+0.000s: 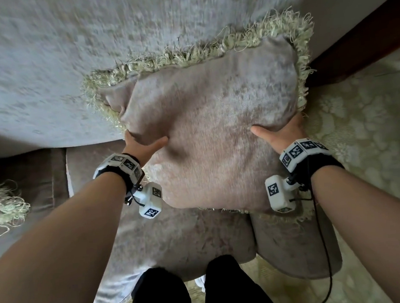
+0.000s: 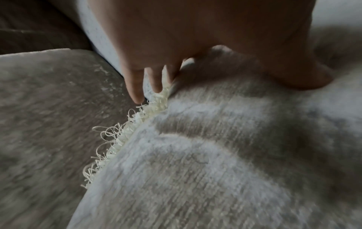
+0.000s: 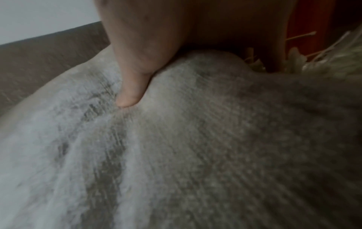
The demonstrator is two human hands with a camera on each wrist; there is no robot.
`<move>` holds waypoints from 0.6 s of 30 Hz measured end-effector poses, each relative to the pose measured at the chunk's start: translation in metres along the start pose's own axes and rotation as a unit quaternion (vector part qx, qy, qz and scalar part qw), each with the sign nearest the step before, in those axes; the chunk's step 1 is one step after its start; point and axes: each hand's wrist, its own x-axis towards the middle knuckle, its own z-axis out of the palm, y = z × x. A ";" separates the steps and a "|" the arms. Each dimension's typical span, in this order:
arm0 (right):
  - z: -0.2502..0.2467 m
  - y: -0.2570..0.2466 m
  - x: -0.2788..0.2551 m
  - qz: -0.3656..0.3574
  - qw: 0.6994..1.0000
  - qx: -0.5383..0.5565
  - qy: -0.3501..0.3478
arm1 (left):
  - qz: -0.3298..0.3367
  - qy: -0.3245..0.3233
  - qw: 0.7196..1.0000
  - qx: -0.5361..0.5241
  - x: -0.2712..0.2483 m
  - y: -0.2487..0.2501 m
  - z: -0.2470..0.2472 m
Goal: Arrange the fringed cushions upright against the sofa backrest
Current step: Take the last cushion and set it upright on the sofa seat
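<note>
While you stand with your dark trouser legs (image 1: 195, 292) against the sofa's front edge, your two forearms reach forward over the seat cushion (image 1: 177, 236). Each wrist carries a white band with black-and-white marker squares.

Your left hand (image 1: 141, 145) grips the left edge of the fringed cushion (image 1: 216, 126): the thumb lies across the front face and presses a dent into the fabric, while the fingers (image 2: 135, 86) curl behind the edge, right beside the pale fringe (image 2: 125, 136).

Your right hand (image 1: 281, 133) grips the opposite edge the same way. Its thumb (image 3: 131, 93) digs into the front face, and at least one finger goes down behind the edge among the fringe strands; the rest are hidden.

Between both hands the cushion is tilted, its lower edge near the seat and its fringed upper edge touching the grey backrest (image 1: 90, 52). Whether it rests on the seat cannot be told.

Off to the far left, on the seat, a bit of another fringe (image 1: 4, 205) shows. On the right lies a pale patterned carpet (image 1: 371, 126), with a dark wooden piece (image 1: 365, 42) beyond it.
</note>
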 end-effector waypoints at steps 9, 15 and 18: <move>0.009 0.002 0.018 -0.006 1.000 0.028 -0.006 | -0.025 0.035 0.992 -0.122 0.031 -0.008 0.015; 0.015 0.001 0.020 -0.008 0.999 0.045 -0.003 | -0.059 -0.002 0.983 -0.173 0.035 -0.007 0.013; 0.016 0.001 0.021 -0.007 0.999 0.048 -0.002 | -0.065 -0.010 0.977 -0.202 0.035 -0.004 0.009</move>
